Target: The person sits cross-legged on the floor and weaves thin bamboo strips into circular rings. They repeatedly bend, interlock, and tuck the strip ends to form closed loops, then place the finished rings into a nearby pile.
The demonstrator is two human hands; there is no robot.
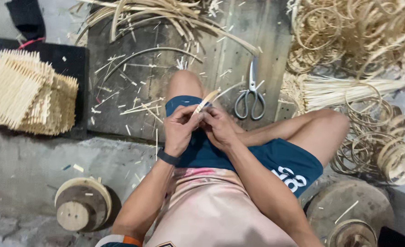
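I sit cross-legged in blue shorts. My left hand [180,128] and my right hand [220,126] meet above my left knee, both pinching a thin pale bamboo strip [208,99] that sticks up and to the right from my fingers. A black band is on my left wrist. A pair of metal scissors [250,93] lies on the wooden board just right of the strip, apart from my hands.
A stack of woven bamboo squares [26,93] sits at the left. Long curved strips [157,18] and offcuts litter the wooden board [134,91]. Coils of bamboo rings [376,142] and a bundle of sticks [349,89] fill the right. Round wooden moulds [81,203] stand near my hips.
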